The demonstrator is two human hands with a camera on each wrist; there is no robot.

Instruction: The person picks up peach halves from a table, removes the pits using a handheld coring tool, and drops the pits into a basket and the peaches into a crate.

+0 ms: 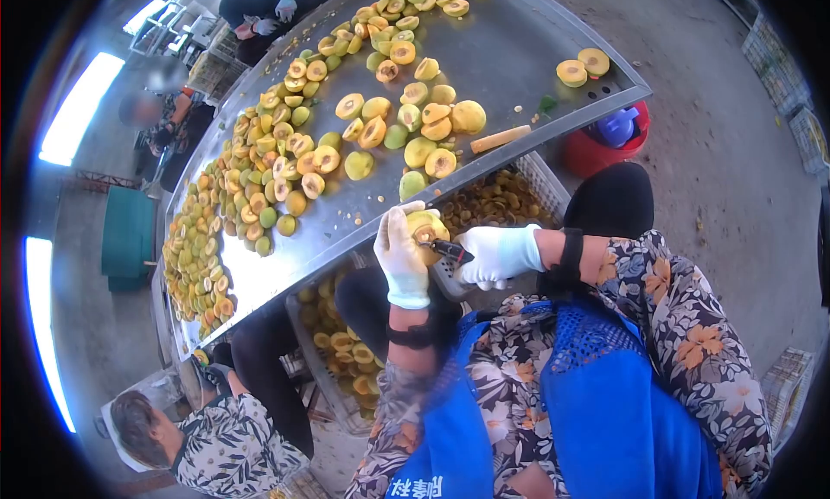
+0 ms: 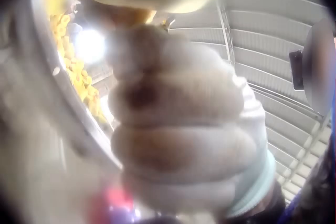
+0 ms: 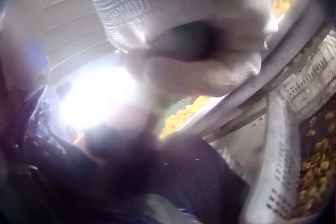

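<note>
At the table's near edge, my left hand point(image 1: 400, 255), in a white glove, holds a halved yellow peach point(image 1: 425, 227) with its cut face toward the right hand. My gloved right hand point(image 1: 500, 254) grips a black-handled tool point(image 1: 452, 251) whose metal tip meets the cut face. The dark handle point(image 3: 186, 40) shows inside the curled fingers in the right wrist view. Blurred curled glove fingers fill the middle of the left wrist view, with a bit of orange flesh above them. Fingers and glare hide the tool's tip in both wrist views.
Many cut peaches point(image 1: 285, 145) cover the metal table point(image 1: 510, 32); a tan stick point(image 1: 501, 139) lies near its rim. Below stand a white crate point(image 1: 540, 181) of small brown pieces and a crate of halves point(image 1: 346, 352). A red bucket point(image 1: 596, 153) stands right. Other people work around the table.
</note>
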